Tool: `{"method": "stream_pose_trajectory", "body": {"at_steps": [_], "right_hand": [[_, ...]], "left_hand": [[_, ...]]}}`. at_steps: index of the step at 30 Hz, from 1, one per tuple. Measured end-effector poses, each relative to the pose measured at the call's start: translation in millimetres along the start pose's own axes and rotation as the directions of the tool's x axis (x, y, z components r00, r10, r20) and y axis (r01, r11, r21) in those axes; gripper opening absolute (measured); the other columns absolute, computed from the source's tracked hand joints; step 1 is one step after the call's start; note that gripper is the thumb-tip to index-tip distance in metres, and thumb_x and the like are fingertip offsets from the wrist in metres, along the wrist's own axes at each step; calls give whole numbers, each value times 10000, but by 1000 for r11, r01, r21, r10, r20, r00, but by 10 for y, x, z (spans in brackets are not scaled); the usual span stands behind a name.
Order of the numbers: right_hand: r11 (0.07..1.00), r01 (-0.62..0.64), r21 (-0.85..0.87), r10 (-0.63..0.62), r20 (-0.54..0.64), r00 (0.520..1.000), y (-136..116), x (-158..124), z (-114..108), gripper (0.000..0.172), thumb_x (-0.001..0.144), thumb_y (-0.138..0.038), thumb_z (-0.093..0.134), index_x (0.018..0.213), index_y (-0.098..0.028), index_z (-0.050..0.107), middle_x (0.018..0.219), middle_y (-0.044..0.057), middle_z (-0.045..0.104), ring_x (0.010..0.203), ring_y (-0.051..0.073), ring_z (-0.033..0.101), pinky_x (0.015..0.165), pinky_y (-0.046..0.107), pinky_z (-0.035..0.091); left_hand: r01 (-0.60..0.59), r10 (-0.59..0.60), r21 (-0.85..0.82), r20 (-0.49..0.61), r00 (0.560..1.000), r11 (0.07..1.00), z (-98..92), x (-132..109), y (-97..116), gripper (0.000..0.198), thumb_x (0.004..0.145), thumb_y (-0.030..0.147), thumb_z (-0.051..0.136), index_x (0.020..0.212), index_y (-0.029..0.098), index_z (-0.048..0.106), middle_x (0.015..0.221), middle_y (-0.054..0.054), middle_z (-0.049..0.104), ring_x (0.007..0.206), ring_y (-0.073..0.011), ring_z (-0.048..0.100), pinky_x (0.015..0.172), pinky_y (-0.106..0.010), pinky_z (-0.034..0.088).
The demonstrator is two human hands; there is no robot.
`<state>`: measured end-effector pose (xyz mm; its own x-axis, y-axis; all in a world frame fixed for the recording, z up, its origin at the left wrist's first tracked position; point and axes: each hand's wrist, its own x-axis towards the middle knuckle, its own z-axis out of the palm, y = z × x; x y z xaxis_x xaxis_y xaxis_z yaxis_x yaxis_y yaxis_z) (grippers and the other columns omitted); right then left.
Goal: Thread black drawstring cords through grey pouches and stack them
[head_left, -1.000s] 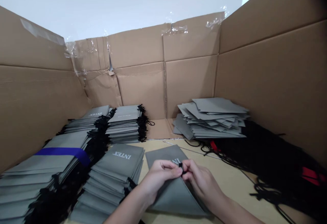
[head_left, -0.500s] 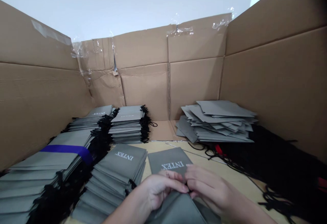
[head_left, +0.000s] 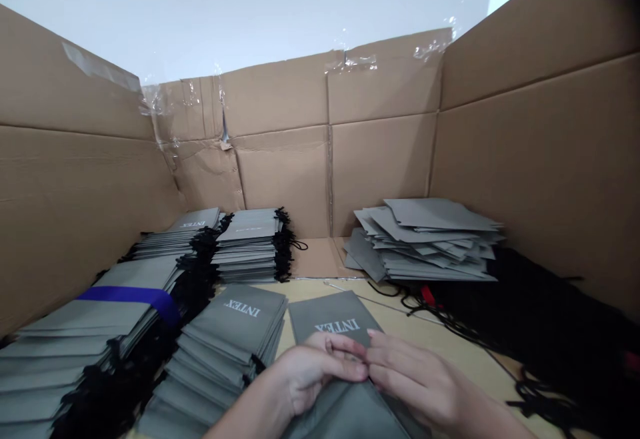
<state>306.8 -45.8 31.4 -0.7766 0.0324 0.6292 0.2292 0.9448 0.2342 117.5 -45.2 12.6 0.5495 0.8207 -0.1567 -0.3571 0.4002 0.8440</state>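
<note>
Cardboard walls (head_left: pixel 380 165) box in your table (head_left: pixel 425 319), where a grey drawstring bag (head_left: pixel 335 312) lies under your hands, its INTEX lettering showing above them. Your left hand (head_left: pixel 320 365) and right hand (head_left: pixel 420 372) meet at the fingertips over the bag; you can't tell what they pinch. Just left stand stacks of grey bags (head_left: pixel 230 329); farther right lie a loose pile of bags (head_left: pixel 425 239) and tangled black cords (head_left: pixel 540 319).
</note>
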Motion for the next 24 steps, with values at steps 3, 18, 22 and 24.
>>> {"method": "stream_pose_trajectory", "body": {"at_steps": [3,18,22,24], "right_hand": [[999,25,-29,-25,6,1000,-13,2,-13,270,839,-58,473,1069,-131,593,933,101,702,874,187,650,929,349,467],[994,103,-20,-99,144,985,-47,69,-98,265,835,-83,467,1014,-186,633,759,49,707,704,173,645,930,363,459],[995,95,7,-94,223,970,-34,37,-88,231,822,-87,499,982,-180,638,745,51,695,647,162,613,971,394,414],[998,-21,55,11,168,986,-5,4,-43,218,834,-98,487,928,-220,642,736,32,682,642,154,604,976,394,398]], "left_hand": [[24,-20,67,-59,998,997,-4,-10,-1,324,387,85,819,682,90,687,625,-10,639,637,-113,576,789,-268,410],[105,-88,239,-83,993,965,-80,70,-58,196,377,88,742,554,123,665,503,37,593,521,-81,511,606,-211,405],[88,-28,360,-167,986,929,27,6,-5,241,347,112,752,560,122,639,462,55,542,483,-75,445,536,-216,342],[49,38,424,-194,980,904,102,-46,66,247,365,127,753,582,120,635,481,52,541,498,-80,439,525,-216,324]]}}
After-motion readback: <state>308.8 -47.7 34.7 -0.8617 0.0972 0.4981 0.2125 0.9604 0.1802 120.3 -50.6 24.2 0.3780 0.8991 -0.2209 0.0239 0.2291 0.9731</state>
